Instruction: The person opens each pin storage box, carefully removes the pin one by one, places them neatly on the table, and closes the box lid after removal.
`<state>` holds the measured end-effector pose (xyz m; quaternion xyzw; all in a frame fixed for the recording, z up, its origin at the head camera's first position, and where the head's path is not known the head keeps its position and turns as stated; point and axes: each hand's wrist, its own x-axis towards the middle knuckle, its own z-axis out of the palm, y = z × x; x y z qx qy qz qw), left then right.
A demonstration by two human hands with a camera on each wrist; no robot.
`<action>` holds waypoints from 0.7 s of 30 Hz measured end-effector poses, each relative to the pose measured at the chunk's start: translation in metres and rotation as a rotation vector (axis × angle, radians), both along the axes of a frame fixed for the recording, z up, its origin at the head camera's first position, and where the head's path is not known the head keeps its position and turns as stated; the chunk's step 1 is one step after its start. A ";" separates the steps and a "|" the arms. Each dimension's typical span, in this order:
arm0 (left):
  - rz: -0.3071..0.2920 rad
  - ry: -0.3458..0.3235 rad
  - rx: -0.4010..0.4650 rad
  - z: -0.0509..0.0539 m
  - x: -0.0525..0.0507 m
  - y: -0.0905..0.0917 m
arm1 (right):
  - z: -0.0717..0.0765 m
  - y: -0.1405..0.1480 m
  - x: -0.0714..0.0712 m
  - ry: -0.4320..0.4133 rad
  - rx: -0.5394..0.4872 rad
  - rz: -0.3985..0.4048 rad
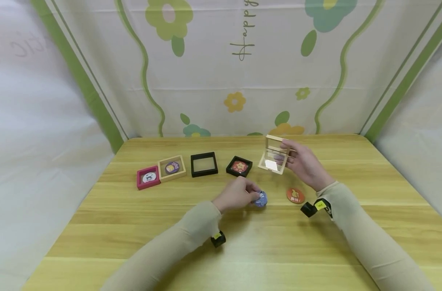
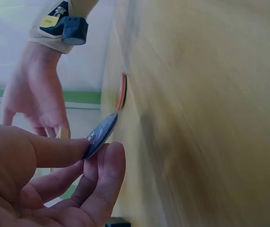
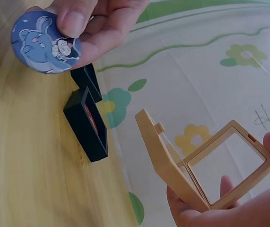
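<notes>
Three badges (image 1: 149, 177) already sit in the pink frame (image 1: 149, 185), tan frame (image 1: 172, 177) and small black frame (image 1: 233, 172). The larger black frame (image 1: 205, 173) and the cream frame (image 3: 164, 163) your right hand (image 1: 305, 162) holds open show none; the orange badge (image 1: 295, 195) lies loose. Your left hand (image 1: 237, 194) pinches the round blue badge (image 1: 261, 199), cartoon-printed, above the surface (image 1: 257, 250).

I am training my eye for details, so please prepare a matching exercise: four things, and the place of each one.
1. blue badge
2. orange badge
3. open beige frame
4. pink frame

A. in the right hand
B. farthest left on the table
C. in the left hand
D. on the table, near the right hand

Pairs: 1-C, 2-D, 3-A, 4-B
</notes>
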<state>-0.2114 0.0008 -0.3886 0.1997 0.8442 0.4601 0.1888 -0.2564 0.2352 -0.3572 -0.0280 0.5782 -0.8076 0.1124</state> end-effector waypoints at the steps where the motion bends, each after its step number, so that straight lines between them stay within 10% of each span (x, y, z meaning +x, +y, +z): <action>1: -0.001 -0.010 -0.002 -0.001 -0.001 0.004 | -0.001 0.002 -0.001 -0.006 0.000 0.001; 21: 0.125 -0.099 0.012 -0.016 -0.012 0.053 | -0.006 0.014 -0.010 -0.027 0.013 0.034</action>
